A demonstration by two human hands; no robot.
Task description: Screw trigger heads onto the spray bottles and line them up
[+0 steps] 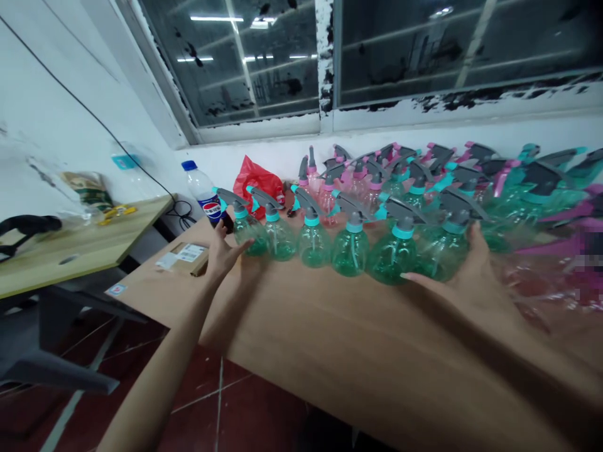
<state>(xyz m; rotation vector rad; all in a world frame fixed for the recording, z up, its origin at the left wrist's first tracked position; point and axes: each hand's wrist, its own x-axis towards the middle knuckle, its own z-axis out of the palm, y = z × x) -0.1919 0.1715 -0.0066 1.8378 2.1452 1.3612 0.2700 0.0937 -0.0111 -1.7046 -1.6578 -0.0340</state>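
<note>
A front row of several green spray bottles (312, 245) with grey and teal trigger heads stands upright on the table. At the row's left end, my left hand (223, 252) has its fingers apart, its thumb tip at the side of the leftmost spray bottle (254, 235). My right hand (466, 285) curves round the right-end spray bottle (436, 251), thumb in front and fingers at its right side. That thumb tip also lies close to the neighbouring spray bottle (391, 257). Part of the right hand's fingers is hidden behind the bottle.
Behind the row stand many pink spray bottles (327, 199) and green ones. A cola bottle (210, 201), a red plastic bag (257, 179) and a flat cardboard packet (188, 258) lie left. Clear plastic wrapping (541, 276) covers the right. A side desk (94, 251) adjoins.
</note>
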